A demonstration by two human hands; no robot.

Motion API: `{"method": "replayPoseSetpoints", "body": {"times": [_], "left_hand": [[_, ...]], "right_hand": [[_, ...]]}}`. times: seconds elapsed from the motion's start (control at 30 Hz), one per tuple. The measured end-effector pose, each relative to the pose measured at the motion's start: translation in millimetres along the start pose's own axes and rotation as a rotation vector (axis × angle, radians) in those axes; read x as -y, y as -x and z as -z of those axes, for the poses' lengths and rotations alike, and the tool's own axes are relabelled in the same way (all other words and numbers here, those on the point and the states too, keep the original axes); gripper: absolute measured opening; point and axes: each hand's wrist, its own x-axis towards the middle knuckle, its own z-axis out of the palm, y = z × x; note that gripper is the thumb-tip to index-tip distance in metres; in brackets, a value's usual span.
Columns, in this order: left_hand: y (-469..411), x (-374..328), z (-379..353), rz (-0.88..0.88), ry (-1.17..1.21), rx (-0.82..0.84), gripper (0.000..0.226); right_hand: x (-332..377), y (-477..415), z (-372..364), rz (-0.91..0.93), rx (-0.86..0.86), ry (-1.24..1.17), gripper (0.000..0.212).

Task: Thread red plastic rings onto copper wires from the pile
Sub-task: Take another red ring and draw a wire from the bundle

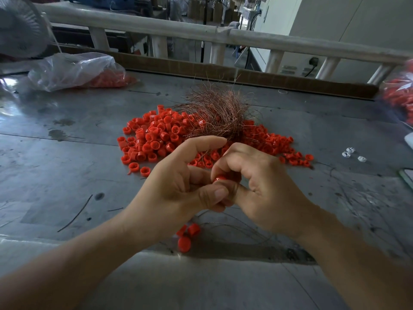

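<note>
Grey table (67,153) bore ring pile (152,139), copper wire bundle (221,110) atop; nearer, left hand (178,189) and right hand (266,189) touched, both pinched red ring (221,177).

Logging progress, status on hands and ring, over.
Left hand, right hand both pinch one red ring. Copper wires on ring pile behind. Nothing blocking.

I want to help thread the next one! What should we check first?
1. Grip: red ring pinched between left hand and right hand: ok.
2. Wire end through that ring: cannot tell, fingers hide it.
3. Supply: ring pile has plenty: ok.
4. Reach: copper wires lie on the pile, close to the hands: ok.
5. Three loose rings near the front edge rest on the table: ok.
</note>
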Motion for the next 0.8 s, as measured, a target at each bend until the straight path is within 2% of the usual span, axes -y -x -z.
{"method": "replayPoseSetpoints", "body": {"times": [0.23, 0.5, 0.67, 0.73, 0.8], "left_hand": [[-4.2, -1.1, 3.6, 0.117, 0.062, 0.030, 0.052], [-12.3, -1.4, 9.2, 0.154, 0.179, -0.122, 0.036], [-13.2, -2.8, 16.1, 0.129, 0.290, -0.164, 0.026], [-13.8, -3.6, 17.4, 0.115, 0.299, -0.163, 0.024], [-14.4, -3.7, 18.7, 0.118, 0.300, -0.169, 0.022]], "right_hand": [[-5.3, -2.1, 2.0, -0.065, 0.024, -0.026, 0.004], [-5.7, -3.5, 11.9, -0.243, 0.064, -0.155, 0.032], [-8.7, -2.3, 16.8, -0.241, 0.048, -0.107, 0.007], [-10.6, -2.3, 19.3, -0.228, 0.024, -0.044, 0.010], [-10.4, -3.0, 20.6, -0.222, -0.003, -0.011, 0.003]]}}
